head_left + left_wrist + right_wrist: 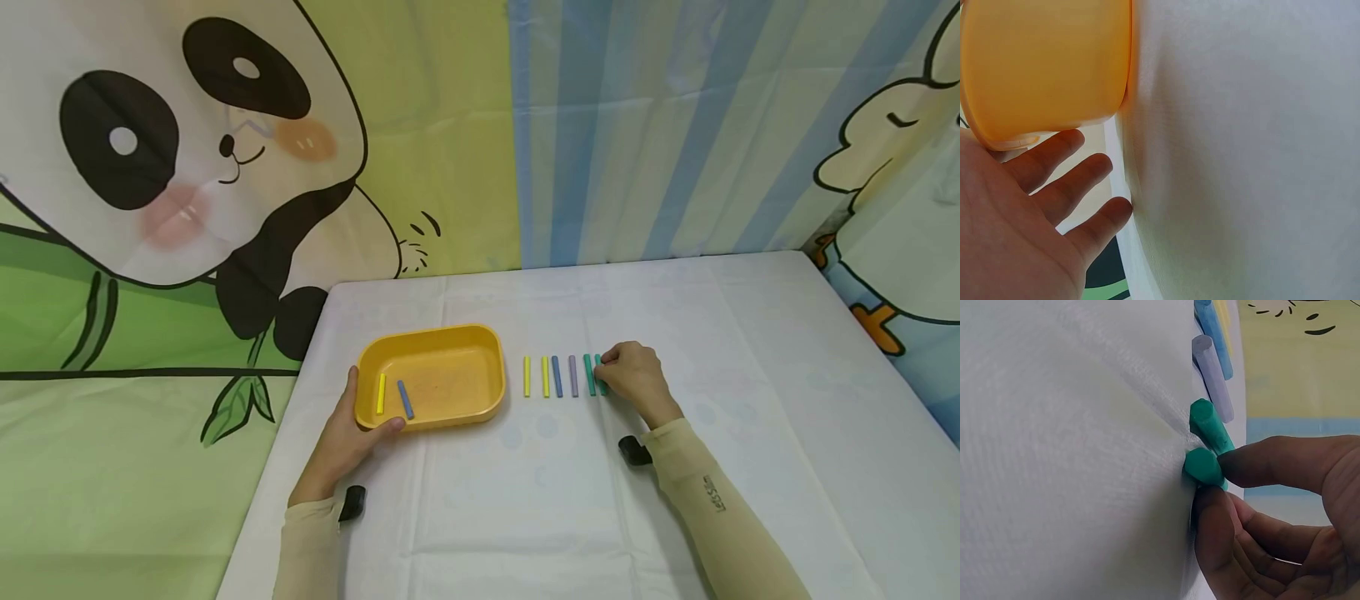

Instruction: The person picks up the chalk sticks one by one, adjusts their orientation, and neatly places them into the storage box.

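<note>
My left hand (348,437) holds the near left corner of a yellow plastic tray (450,336), thumb along the near side and fingers at the left end. Its outer three fingers (1072,194) stretch nearly straight beside the tray wall (1047,62). Inside the tray lie a yellow chalk stick (381,393) and a blue chalk stick (406,400). My right hand (637,379) pinches the rightmost green chalk stick (1202,466) between thumb and forefinger. Right beside that stick is another green one (1210,425), at the end of a row on the table.
Leftward along the row come a purple stick (573,376), a blue stick (557,377) and two yellow sticks (545,377), roughly parallel. A white cloth covers the table (517,517). Behind it hangs a printed curtain (435,150) with a panda and blue stripes.
</note>
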The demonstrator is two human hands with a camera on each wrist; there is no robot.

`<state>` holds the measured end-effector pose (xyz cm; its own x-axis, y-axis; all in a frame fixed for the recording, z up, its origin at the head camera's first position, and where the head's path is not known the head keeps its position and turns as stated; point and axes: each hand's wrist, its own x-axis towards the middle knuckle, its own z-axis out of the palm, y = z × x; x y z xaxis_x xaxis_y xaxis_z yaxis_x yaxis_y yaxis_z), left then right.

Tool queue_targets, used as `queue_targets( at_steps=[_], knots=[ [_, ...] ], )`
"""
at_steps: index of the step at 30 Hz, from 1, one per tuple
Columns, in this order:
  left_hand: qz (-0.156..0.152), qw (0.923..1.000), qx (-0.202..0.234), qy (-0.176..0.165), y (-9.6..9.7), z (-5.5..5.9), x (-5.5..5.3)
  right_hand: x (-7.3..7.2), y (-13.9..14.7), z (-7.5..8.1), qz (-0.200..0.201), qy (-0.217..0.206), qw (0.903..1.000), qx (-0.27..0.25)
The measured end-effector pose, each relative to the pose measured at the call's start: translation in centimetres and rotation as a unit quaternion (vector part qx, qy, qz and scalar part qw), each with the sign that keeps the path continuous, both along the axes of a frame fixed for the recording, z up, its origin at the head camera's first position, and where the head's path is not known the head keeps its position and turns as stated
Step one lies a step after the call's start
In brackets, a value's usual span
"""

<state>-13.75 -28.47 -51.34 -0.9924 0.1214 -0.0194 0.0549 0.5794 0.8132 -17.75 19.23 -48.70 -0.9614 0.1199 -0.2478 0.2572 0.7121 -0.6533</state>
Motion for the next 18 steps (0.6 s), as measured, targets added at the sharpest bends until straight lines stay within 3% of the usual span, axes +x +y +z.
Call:
queue_targets(
  at_steps=[18],
  knots=[
    [0.0,1.0,-0.001,-0.003,-0.04,-0.04,0.07,-0.04,0.42,0.32,-0.006,0.002,0.9997,-0.022]
  ],
)
